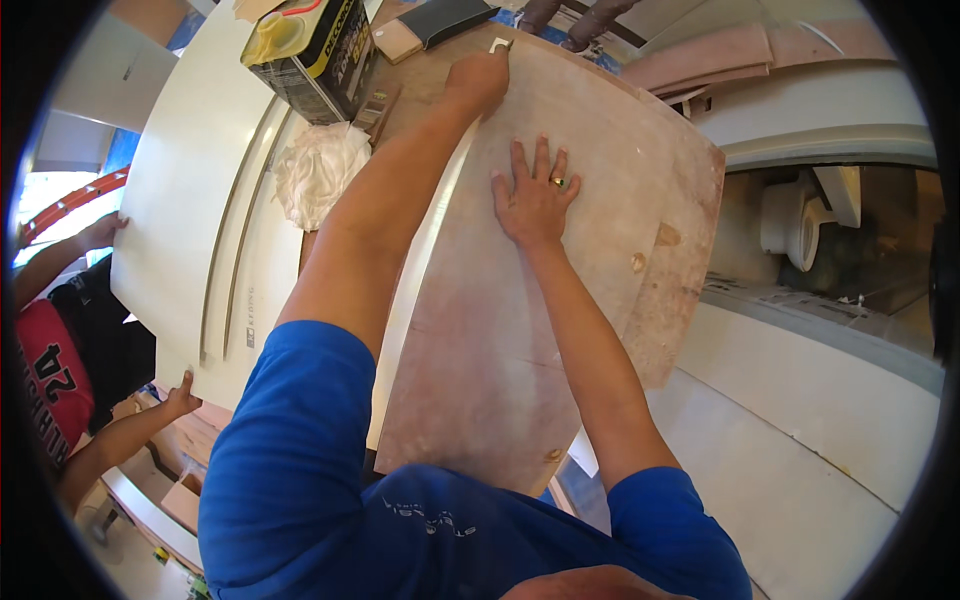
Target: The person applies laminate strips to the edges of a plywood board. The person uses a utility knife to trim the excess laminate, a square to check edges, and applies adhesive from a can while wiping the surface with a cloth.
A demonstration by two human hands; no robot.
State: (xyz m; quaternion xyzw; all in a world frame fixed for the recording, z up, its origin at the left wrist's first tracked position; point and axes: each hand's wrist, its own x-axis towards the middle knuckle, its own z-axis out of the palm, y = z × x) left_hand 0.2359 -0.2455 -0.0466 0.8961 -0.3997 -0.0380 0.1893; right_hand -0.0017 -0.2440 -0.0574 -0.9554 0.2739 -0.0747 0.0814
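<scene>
A large thin wood sheet (480,350), pinkish brown with a pale dusty film, lies in front of me. My right hand (537,198) rests palm down on it, fingers spread, with a ring on one finger. Along the sheet's left edge my left arm stretches far forward. My left hand (480,82) is closed at the far end around a small tool (502,46), whose light end and dark tip show; its kind I cannot make out. A pale strip (425,270) shows beside the sheet's left edge, below my left forearm.
At left, another person's hands (183,396) hold a white panel (180,200). A black and yellow metal can (325,65), a crumpled white cloth-like bundle (318,175) and a dark flat block (445,20) lie beyond my left arm. A toilet (793,222) shows through an opening at right.
</scene>
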